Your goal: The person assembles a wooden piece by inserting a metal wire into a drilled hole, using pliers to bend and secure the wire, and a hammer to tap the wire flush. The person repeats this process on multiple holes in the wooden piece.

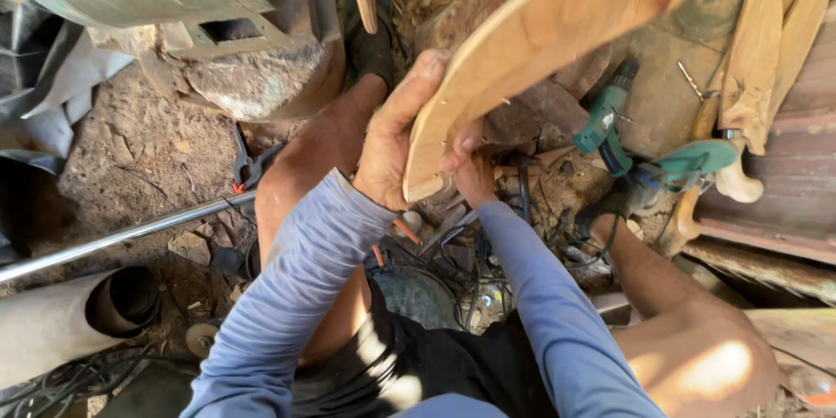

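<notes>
Curved wooden board [531, 43] | both hands [396, 135] clamped on lower edge | drill [605, 122] just beside

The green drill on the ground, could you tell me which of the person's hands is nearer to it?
Right. The right hand grips the lower end of the curved board, on the side facing the drill; the left hand holds the board's far edge, farther from it.

A curved plank [540, 43] slants up from the middle toward the far right, its near end between the left hand [396, 135] and the right hand [470, 170]. A drill [610, 117] lies on the ground right of it. A metal rod [122, 235] and, nearer, a pipe [78, 318] lie left; pliers [248, 165] rest beyond the rod.
</notes>
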